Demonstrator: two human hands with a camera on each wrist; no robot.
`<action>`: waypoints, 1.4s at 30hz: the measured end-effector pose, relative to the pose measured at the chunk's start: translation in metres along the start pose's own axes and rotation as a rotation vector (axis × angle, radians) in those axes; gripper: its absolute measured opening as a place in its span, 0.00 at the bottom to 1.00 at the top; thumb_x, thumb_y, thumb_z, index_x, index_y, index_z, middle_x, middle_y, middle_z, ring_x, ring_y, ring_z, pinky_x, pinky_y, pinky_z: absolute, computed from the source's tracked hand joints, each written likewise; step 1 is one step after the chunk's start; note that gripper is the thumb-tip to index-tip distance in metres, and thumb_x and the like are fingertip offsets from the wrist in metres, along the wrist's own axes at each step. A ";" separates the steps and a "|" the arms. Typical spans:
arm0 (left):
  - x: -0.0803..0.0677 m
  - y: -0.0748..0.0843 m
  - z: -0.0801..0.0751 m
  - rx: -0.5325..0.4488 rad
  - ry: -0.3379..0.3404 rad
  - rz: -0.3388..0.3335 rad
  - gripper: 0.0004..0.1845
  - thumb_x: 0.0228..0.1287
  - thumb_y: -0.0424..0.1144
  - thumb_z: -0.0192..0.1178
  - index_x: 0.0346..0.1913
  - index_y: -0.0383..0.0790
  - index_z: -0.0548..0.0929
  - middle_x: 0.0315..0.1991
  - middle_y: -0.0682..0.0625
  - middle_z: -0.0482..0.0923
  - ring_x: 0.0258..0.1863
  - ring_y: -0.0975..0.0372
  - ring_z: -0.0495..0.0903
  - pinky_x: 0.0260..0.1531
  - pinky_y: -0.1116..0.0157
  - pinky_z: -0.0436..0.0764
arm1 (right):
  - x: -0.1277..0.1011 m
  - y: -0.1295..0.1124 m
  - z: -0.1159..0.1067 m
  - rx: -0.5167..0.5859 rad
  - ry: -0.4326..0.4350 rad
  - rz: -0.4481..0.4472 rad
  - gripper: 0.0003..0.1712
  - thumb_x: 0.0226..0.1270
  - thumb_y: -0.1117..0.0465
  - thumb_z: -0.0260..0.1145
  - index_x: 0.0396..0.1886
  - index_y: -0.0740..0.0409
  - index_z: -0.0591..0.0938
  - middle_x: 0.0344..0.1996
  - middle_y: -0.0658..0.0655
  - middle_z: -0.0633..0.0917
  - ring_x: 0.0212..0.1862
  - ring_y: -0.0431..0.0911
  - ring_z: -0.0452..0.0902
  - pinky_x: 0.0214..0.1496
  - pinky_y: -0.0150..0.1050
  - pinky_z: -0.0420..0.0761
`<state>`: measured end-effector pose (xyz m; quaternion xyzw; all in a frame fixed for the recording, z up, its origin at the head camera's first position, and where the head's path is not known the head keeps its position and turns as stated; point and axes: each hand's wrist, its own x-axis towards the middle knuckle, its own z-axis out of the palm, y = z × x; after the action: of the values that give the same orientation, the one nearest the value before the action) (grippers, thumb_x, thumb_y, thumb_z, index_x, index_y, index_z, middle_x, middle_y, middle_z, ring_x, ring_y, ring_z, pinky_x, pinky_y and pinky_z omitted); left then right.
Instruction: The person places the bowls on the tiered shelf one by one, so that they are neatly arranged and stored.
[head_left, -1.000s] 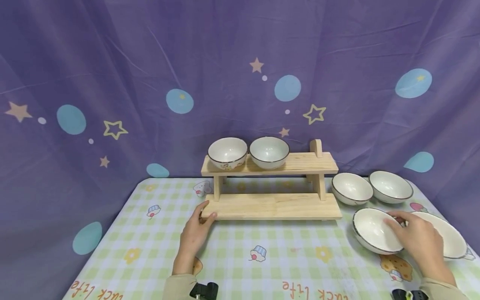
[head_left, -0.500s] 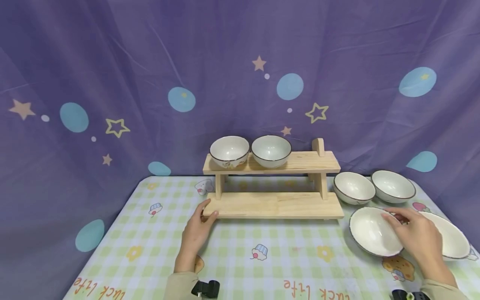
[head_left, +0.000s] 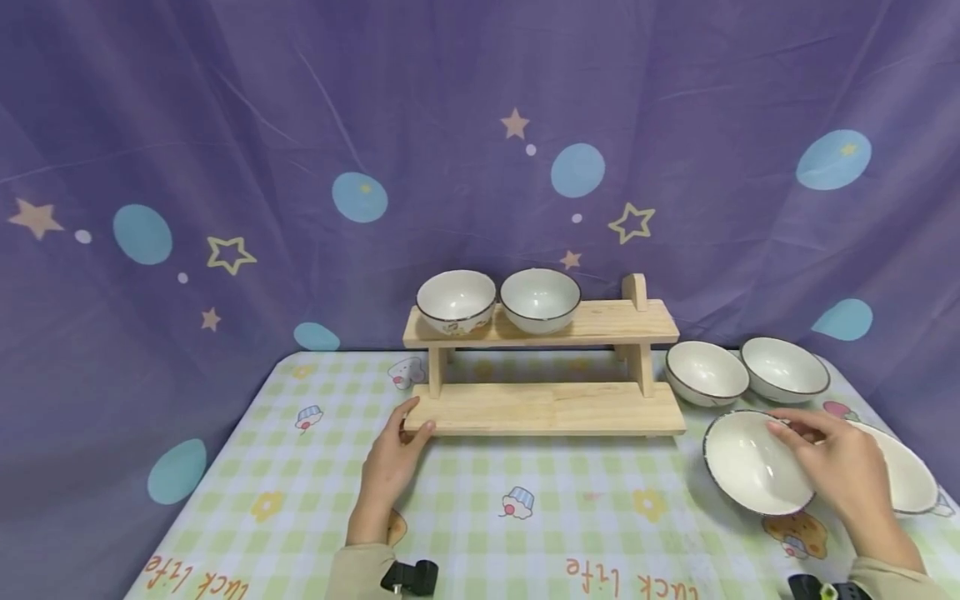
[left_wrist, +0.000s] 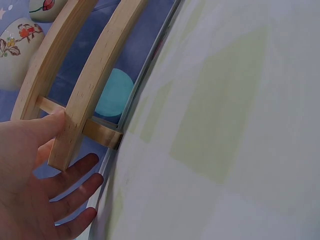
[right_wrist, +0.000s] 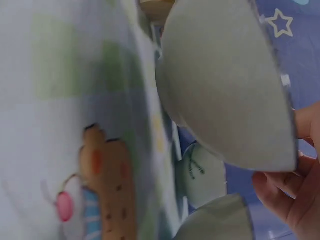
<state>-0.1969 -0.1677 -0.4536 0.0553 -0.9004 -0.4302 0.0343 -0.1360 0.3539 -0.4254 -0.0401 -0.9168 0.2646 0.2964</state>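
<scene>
In the head view, my left hand [head_left: 390, 462] grips the left end of the lower board of a two-tier wooden rack [head_left: 540, 408]. The left wrist view shows the thumb on the board [left_wrist: 75, 125] and the other fingers spread below it. My right hand [head_left: 843, 471] pinches the right rim of a white dark-rimmed bowl [head_left: 757, 467], whose mouth tips toward me. From the right wrist the outside of this bowl [right_wrist: 225, 85] shows; whether its foot touches the cloth cannot be told. Two similar bowls, a left one [head_left: 456, 302] and a right one [head_left: 540, 300], stand on the upper shelf.
Two more bowls, one nearer the rack [head_left: 707, 373] and one beyond it [head_left: 784, 369], stand right of the rack. A wide white dish [head_left: 907, 471] is partly hidden behind my right hand. A checked cloth [head_left: 585, 542] covers the table; a purple curtain [head_left: 450, 100] hangs behind.
The bowl in my right hand has tipped further toward me, showing more of its inside. My left hand stays on the rack, and the other bowls keep their places.
</scene>
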 end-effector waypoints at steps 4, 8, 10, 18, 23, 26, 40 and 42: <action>0.000 0.001 0.000 0.007 -0.007 -0.001 0.33 0.71 0.58 0.56 0.75 0.53 0.64 0.64 0.34 0.72 0.57 0.45 0.77 0.53 0.38 0.71 | 0.005 -0.007 -0.003 0.043 0.036 -0.009 0.09 0.55 0.64 0.77 0.36 0.62 0.90 0.22 0.47 0.84 0.26 0.19 0.65 0.24 0.26 0.66; 0.000 0.001 0.000 0.014 -0.017 -0.004 0.34 0.71 0.58 0.56 0.75 0.53 0.64 0.64 0.33 0.72 0.57 0.45 0.77 0.53 0.39 0.72 | 0.009 -0.014 -0.008 0.074 0.051 0.007 0.11 0.54 0.65 0.77 0.37 0.66 0.89 0.23 0.35 0.81 0.26 0.18 0.65 0.25 0.24 0.67; -0.001 0.001 -0.001 0.015 -0.019 -0.004 0.34 0.71 0.58 0.56 0.75 0.53 0.63 0.64 0.33 0.72 0.57 0.45 0.77 0.53 0.39 0.71 | 0.010 -0.018 -0.011 0.098 0.034 0.040 0.12 0.57 0.63 0.77 0.38 0.66 0.89 0.24 0.23 0.76 0.26 0.18 0.67 0.27 0.23 0.67; 0.002 0.002 -0.002 0.013 -0.017 0.006 0.33 0.71 0.58 0.57 0.75 0.53 0.64 0.65 0.33 0.72 0.58 0.45 0.77 0.53 0.39 0.71 | 0.016 -0.032 -0.019 0.204 -0.047 0.177 0.17 0.61 0.53 0.75 0.42 0.61 0.90 0.27 0.19 0.77 0.31 0.21 0.72 0.31 0.20 0.69; 0.002 0.002 -0.001 -0.001 -0.011 0.016 0.33 0.71 0.56 0.57 0.74 0.50 0.65 0.64 0.35 0.73 0.57 0.46 0.77 0.54 0.39 0.71 | 0.021 -0.043 -0.013 0.231 -0.052 0.157 0.18 0.61 0.54 0.75 0.43 0.65 0.89 0.24 0.23 0.80 0.29 0.24 0.73 0.31 0.21 0.69; 0.001 0.001 -0.001 -0.010 -0.007 0.013 0.32 0.71 0.55 0.58 0.74 0.50 0.65 0.64 0.37 0.73 0.57 0.47 0.77 0.55 0.39 0.71 | 0.024 -0.050 -0.008 0.212 -0.048 0.130 0.18 0.62 0.55 0.74 0.43 0.65 0.88 0.23 0.26 0.79 0.28 0.25 0.72 0.29 0.22 0.69; 0.002 -0.002 0.001 -0.007 -0.010 0.012 0.32 0.71 0.55 0.58 0.74 0.52 0.65 0.65 0.37 0.72 0.57 0.48 0.77 0.54 0.39 0.71 | 0.043 -0.082 0.014 0.156 -0.050 -0.025 0.12 0.63 0.58 0.74 0.42 0.61 0.89 0.28 0.58 0.87 0.26 0.24 0.71 0.27 0.23 0.70; 0.002 -0.002 0.001 -0.003 -0.007 0.009 0.32 0.71 0.55 0.58 0.74 0.52 0.65 0.65 0.37 0.72 0.57 0.48 0.77 0.55 0.39 0.71 | 0.046 -0.085 0.015 0.167 -0.054 -0.032 0.12 0.63 0.58 0.73 0.42 0.61 0.89 0.28 0.58 0.88 0.27 0.24 0.71 0.28 0.23 0.70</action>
<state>-0.1990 -0.1683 -0.4558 0.0497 -0.9001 -0.4317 0.0330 -0.1750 0.2845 -0.3683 0.0066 -0.8998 0.3363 0.2779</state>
